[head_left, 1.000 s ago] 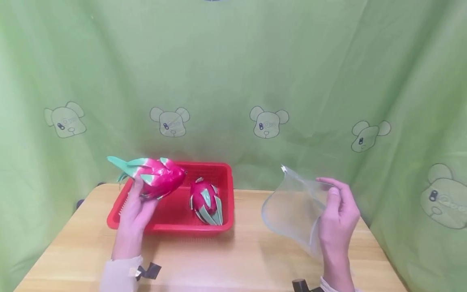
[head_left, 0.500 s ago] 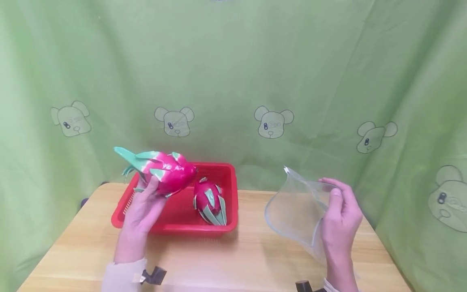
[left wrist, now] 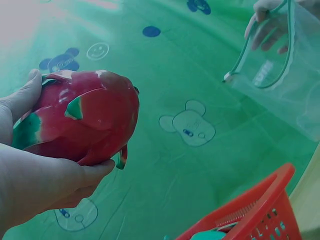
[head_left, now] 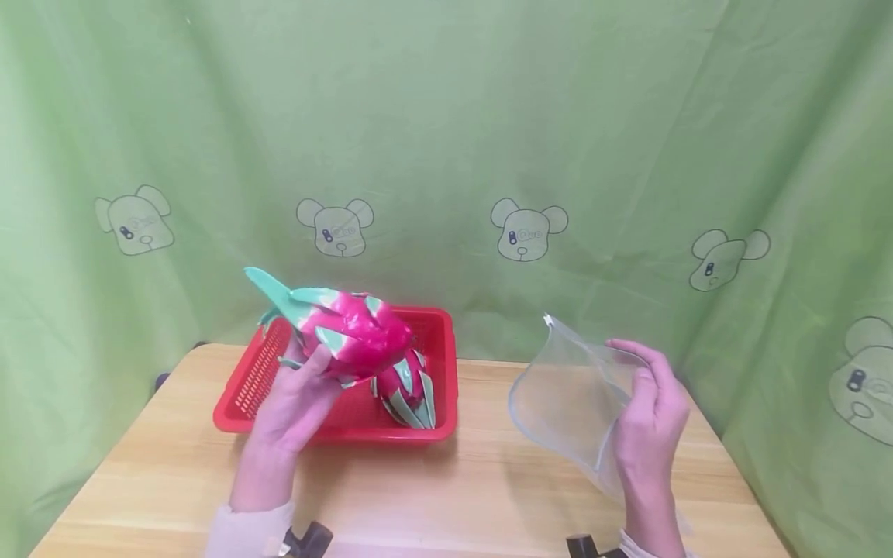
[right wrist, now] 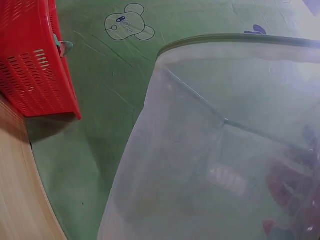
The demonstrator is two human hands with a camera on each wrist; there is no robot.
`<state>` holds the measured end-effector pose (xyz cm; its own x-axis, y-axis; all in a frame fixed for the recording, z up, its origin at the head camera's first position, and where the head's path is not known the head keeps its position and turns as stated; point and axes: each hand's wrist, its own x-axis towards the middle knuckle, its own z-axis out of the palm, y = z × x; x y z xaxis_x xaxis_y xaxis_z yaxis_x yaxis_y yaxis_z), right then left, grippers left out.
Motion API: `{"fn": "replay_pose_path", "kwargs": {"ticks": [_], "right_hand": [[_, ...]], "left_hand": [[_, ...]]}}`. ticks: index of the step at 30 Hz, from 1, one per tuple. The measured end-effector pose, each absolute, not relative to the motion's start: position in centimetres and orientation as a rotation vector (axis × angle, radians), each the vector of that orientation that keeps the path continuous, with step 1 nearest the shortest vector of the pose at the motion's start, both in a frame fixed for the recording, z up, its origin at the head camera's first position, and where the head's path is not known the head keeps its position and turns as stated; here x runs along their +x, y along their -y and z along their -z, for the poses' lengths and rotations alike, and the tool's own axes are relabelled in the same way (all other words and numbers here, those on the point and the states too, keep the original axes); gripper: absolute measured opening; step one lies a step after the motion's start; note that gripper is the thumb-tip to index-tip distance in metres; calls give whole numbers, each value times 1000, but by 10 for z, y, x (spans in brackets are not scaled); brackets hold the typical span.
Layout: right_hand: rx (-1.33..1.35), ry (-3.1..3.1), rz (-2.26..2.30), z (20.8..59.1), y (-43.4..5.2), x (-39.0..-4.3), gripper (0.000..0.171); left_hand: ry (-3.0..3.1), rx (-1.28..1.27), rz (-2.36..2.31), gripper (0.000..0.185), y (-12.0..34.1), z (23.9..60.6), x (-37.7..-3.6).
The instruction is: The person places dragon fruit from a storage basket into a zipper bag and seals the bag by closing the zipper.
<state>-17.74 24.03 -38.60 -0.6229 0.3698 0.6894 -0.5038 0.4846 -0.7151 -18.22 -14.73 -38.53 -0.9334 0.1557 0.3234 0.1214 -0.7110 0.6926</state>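
Observation:
My left hand [head_left: 296, 407] grips a pink dragon fruit [head_left: 359, 333] with green leaf tips, thumb on one side and fingers beneath, held above the basket. The left wrist view shows the same dragon fruit [left wrist: 95, 115] closely, its rounded end pointing away from the palm. A second dragon fruit [head_left: 412, 395] lies in the red basket [head_left: 448, 364], partly hidden behind the first. On the right, my right hand [head_left: 649, 426] pinches a translucent zip bag [head_left: 558, 395] near its rim. The bag's mouth gapes, facing left, with a white slider [head_left: 548, 319] at its top corner.
The basket stands at the back left of a light wooden table [head_left: 488, 480]. Behind the table hangs a green curtain [head_left: 432, 116] printed with bear heads. In the right wrist view the bag [right wrist: 170, 145] covers much of the frame.
My left hand has carried the dragon fruit rightward across the basket, so it now overlaps the second one in the head view. The right hand and bag stay almost still.

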Motion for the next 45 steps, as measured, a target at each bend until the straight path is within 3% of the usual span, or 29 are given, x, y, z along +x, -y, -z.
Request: {"fn": "replay_pose_path", "kwargs": {"ticks": [15, 22, 45], "right_hand": [[20, 1907, -1277, 388, -242, -177, 41], [30, 1893, -1251, 388, -242, -179, 39], [62, 1930, -1225, 391, -237, -180, 40]], "left_hand": [[-1024, 683, -2842, 75, 104, 385, -193], [-904, 601, -2855, 75, 96, 388, -191], [-975, 694, -2768, 80, 68, 387, -188]]}}
